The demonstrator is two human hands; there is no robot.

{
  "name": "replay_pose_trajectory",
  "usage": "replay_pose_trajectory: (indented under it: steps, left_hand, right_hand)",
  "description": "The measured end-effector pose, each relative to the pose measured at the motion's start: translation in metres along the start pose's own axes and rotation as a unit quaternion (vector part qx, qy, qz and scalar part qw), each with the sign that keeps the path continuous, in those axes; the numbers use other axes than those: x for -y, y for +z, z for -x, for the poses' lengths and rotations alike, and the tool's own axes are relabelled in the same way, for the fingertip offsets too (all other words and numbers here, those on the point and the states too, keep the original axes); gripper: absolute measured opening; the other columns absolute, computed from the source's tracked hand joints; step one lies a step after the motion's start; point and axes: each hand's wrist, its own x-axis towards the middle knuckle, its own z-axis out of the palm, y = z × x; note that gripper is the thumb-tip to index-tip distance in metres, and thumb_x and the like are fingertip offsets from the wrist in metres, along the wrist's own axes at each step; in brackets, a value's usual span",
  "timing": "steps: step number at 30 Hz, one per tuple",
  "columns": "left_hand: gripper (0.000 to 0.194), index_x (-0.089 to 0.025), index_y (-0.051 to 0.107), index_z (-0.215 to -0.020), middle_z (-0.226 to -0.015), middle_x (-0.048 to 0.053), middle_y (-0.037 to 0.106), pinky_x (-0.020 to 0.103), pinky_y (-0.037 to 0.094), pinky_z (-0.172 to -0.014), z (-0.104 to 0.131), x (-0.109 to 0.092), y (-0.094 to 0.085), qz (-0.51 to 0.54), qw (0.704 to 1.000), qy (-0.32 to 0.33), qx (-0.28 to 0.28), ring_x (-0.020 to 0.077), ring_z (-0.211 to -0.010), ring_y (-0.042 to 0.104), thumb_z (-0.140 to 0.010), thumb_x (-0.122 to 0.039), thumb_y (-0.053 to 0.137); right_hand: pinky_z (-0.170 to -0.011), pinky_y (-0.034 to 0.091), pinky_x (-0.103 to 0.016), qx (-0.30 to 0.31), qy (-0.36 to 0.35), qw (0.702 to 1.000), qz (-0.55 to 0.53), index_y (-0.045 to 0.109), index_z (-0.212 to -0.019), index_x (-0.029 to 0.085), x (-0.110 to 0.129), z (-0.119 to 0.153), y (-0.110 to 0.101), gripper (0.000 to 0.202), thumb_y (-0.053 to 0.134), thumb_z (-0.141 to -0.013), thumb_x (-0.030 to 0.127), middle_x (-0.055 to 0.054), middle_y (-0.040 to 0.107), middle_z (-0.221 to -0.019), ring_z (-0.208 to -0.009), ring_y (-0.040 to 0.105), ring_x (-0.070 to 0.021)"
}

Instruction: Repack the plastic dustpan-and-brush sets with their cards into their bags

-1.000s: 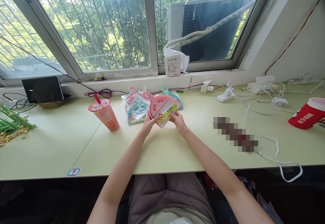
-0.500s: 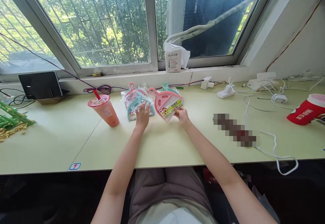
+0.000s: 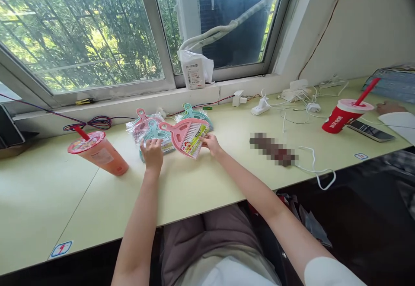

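Observation:
My right hand (image 3: 211, 144) pinches the lower right edge of a pink dustpan-and-brush set (image 3: 181, 134), whose white bristles and yellow-green label face up. Under my left hand (image 3: 153, 153) is a teal dustpan-and-brush set (image 3: 167, 137) in clear wrap; the fingers curl over its near part and hide some of it. Behind that one lies another pink set (image 3: 141, 116), also wrapped. A second teal set (image 3: 191, 112) rests behind the pink one in my right hand and is partly covered by it.
An orange drink cup (image 3: 103, 154) stands left of my left hand. To the right are a blurred-out object (image 3: 272, 149), white cables (image 3: 314, 165), a red cup (image 3: 340, 119), a phone (image 3: 371, 130) and another person's hand (image 3: 389, 108). A white box (image 3: 194, 74) sits on the sill.
The view has swung to the right, bringing the phone and the other person's hand into sight. My left fingers have curled more over the teal set. My right hand still holds the pink set.

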Motion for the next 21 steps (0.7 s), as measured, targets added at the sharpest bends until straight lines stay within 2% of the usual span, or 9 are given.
replay_pose_trajectory:
  steps: [5,8,11,13,15,18,21]
  left_hand:
    - [0.03,-0.022,0.064,-0.073,-0.106,0.008,0.065,0.064,0.003,-0.113,0.001,0.0,-0.019,-0.03,0.988,-0.091,-0.118,0.0302,-0.125,0.041,-0.085,-0.012,0.038]
    - [0.031,-0.021,0.064,-0.08,-0.112,0.009,0.063,0.067,-0.005,-0.111,0.0,-0.001,-0.021,-0.032,0.979,-0.136,-0.151,0.0309,-0.129,0.038,-0.086,-0.013,0.035]
    - [0.028,-0.018,0.063,-0.104,-0.121,0.014,0.059,0.066,-0.006,-0.111,-0.001,-0.001,-0.011,-0.008,0.99,-0.11,-0.087,0.0326,-0.131,0.038,-0.087,-0.024,0.042]
    - [0.037,-0.016,0.059,-0.117,-0.131,0.016,0.054,0.066,-0.006,-0.111,0.001,-0.001,-0.001,-0.005,0.997,-0.071,-0.027,0.035,-0.133,0.036,-0.085,-0.034,0.05]
    - [0.045,-0.015,0.055,-0.124,-0.137,0.018,0.05,0.066,-0.006,-0.11,0.003,0.0,0.007,-0.02,0.999,-0.047,0.013,0.0368,-0.134,0.034,-0.083,-0.035,0.055]
    - [0.045,-0.016,0.054,-0.127,-0.139,0.018,0.048,0.067,-0.005,-0.109,0.005,0.002,0.012,-0.037,0.997,-0.051,0.034,0.0373,-0.135,0.032,-0.084,-0.029,0.056]
    - [0.046,-0.019,0.055,-0.126,-0.144,0.015,0.044,0.067,-0.004,-0.109,0.005,0.004,0.012,-0.022,0.998,-0.047,0.04,0.0377,-0.139,0.026,-0.082,-0.032,0.061]
  right_hand:
    - [-0.067,0.06,-0.029,0.002,0.005,1.0,0.008,0.064,-0.084,0.015,0.001,0.001,-0.001,0.017,0.076,-0.072,0.017,-0.004,0.074,-0.083,-0.068,0.069,-0.0147]
    - [-0.063,0.059,-0.028,-0.002,0.016,1.0,0.024,0.065,-0.084,0.014,0.001,0.001,-0.002,0.014,0.073,-0.074,0.013,-0.004,0.073,-0.081,-0.066,0.069,-0.015]
    - [-0.059,0.058,-0.027,-0.011,0.03,0.999,0.043,0.065,-0.084,0.014,0.001,0.002,-0.002,0.011,0.069,-0.075,0.009,-0.004,0.073,-0.08,-0.064,0.068,-0.0147]
    - [-0.057,0.058,-0.025,-0.017,0.033,0.998,0.05,0.065,-0.084,0.013,0.002,0.003,-0.002,0.011,0.068,-0.076,0.008,-0.005,0.073,-0.08,-0.064,0.068,-0.0145]
    - [-0.057,0.058,-0.025,-0.019,0.028,0.998,0.052,0.065,-0.085,0.013,0.002,0.003,-0.002,0.012,0.07,-0.075,0.009,-0.005,0.074,-0.08,-0.064,0.068,-0.0145]
    - [-0.056,0.058,-0.025,-0.019,0.017,0.998,0.052,0.065,-0.084,0.014,0.002,0.001,-0.003,0.012,0.071,-0.074,0.01,-0.005,0.074,-0.081,-0.064,0.068,-0.0139]
    - [-0.058,0.059,-0.026,-0.024,0.021,0.998,0.055,0.065,-0.084,0.013,0.002,-0.001,-0.006,0.012,0.07,-0.074,0.009,-0.005,0.074,-0.082,-0.065,0.069,-0.0145]
